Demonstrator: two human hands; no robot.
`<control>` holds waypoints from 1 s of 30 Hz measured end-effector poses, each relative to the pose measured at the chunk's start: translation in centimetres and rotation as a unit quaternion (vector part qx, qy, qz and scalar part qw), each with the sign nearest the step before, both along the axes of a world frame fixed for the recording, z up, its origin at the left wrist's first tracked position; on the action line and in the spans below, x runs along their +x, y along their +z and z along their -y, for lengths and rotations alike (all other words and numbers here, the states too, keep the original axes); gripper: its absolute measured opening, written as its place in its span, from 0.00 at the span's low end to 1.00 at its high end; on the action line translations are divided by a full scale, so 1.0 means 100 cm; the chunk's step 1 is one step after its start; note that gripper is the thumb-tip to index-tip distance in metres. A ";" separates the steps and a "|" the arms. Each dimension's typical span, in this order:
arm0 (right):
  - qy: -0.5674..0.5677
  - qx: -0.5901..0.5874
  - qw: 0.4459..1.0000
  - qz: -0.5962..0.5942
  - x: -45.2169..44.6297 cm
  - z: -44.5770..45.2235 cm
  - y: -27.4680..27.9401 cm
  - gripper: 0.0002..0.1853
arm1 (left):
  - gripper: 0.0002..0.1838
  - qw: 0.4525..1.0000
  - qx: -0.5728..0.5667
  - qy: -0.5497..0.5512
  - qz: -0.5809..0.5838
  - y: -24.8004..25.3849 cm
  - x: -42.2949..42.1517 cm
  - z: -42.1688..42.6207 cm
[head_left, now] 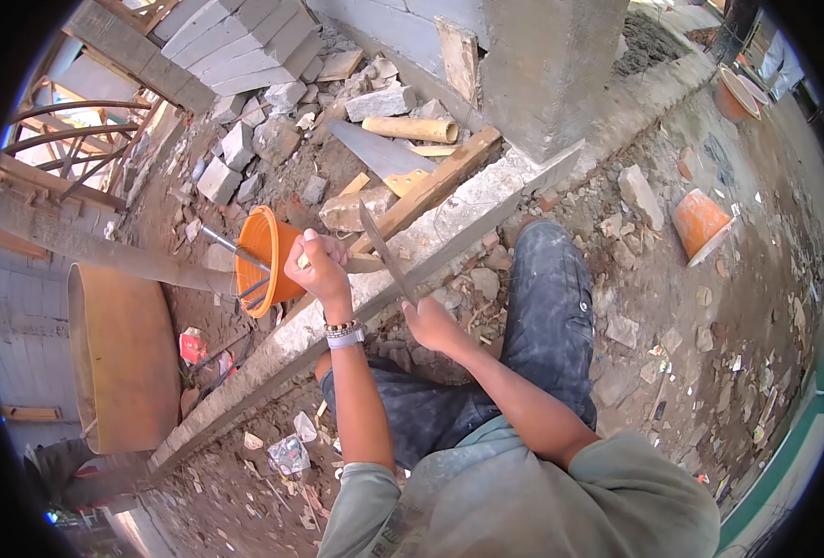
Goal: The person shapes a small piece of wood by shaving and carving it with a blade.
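Holding a long knife (386,249), the person's right hand (433,325) is closed around its handle. The left hand (323,270) clenches a short stick (365,265), which points right toward the blade; whether they touch cannot be told. Both are above a concrete ledge (458,214). An orange bucket (285,238) is just left of the left hand. On the ledge's far side lie a wooden beam (440,186), a handsaw (379,153) and a bamboo tube (410,129), near broken blocks (238,146).
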State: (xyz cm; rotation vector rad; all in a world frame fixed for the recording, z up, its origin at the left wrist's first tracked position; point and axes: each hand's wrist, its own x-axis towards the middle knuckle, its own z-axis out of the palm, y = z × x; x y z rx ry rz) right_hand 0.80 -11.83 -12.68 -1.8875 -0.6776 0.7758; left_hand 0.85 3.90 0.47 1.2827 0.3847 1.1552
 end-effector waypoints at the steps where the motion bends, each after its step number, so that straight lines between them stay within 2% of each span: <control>1: 0.012 0.029 0.982 -0.186 0.006 0.005 0.006 0.26 | 0.23 1.000 0.002 0.009 -0.007 -0.001 -0.002 0.002; 2: 0.022 0.059 0.930 -0.363 0.014 0.009 0.012 0.27 | 0.23 1.000 0.005 0.018 -0.011 -0.001 -0.003 0.003; 3: 0.033 0.089 0.846 -0.525 0.023 0.012 0.022 0.27 | 0.23 1.000 0.011 0.025 -0.013 0.001 -0.001 0.003; 6: -0.053 0.112 0.832 -0.541 0.031 0.022 0.065 0.29 | 0.23 1.000 0.014 0.021 -0.010 -0.002 -0.004 0.001; 9: -0.117 0.187 0.943 -0.250 0.025 0.021 0.097 0.27 | 0.23 1.000 0.012 0.021 0.009 -0.003 -0.006 0.003; 10: -0.149 0.257 0.948 -0.115 0.024 0.016 0.099 0.27 | 0.22 1.000 0.007 0.018 0.011 -0.004 -0.007 0.003; 13: -0.213 0.292 0.932 0.021 0.021 0.010 0.103 0.28 | 0.22 1.000 0.001 0.010 0.013 -0.003 -0.008 0.002; 16: -0.153 0.170 0.973 0.024 0.003 0.002 0.057 0.27 | 0.22 1.000 0.004 0.022 0.004 -0.002 -0.005 0.003; 19: -0.027 -0.036 0.999 -0.020 0.001 0.007 0.032 0.27 | 0.22 0.999 0.018 0.036 0.000 -0.004 -0.004 0.004; 22: -0.023 0.009 0.995 -0.095 0.005 0.005 0.025 0.29 | 0.23 0.999 0.018 0.028 0.005 -0.005 -0.006 0.003; 23: -0.032 0.044 0.961 -0.270 0.008 0.008 0.025 0.29 | 0.24 1.000 0.018 0.025 0.003 -0.007 -0.009 0.003; 24: -0.041 0.080 0.898 -0.431 0.018 0.010 0.030 0.29 | 0.24 1.000 0.019 0.021 0.005 -0.006 -0.008 0.002; 25: -0.046 0.113 0.805 -0.580 0.027 0.011 0.047 0.30 | 0.24 1.000 0.021 0.019 0.007 -0.004 -0.008 0.001; 26: -0.076 0.109 0.837 -0.531 0.027 0.014 0.065 0.30 | 0.24 1.000 0.022 0.019 0.009 -0.004 -0.007 0.001; 28: -0.125 0.183 0.919 -0.326 0.022 0.013 0.082 0.30 | 0.23 1.000 0.020 0.022 0.008 -0.003 -0.008 0.003; 29: -0.145 0.215 0.941 -0.215 0.020 0.011 0.084 0.31 | 0.23 1.000 0.020 0.020 0.009 -0.003 -0.007 0.004; 30: -0.166 0.268 0.941 -0.118 0.022 0.007 0.085 0.30 | 0.23 1.000 0.020 0.021 0.010 -0.003 -0.007 0.004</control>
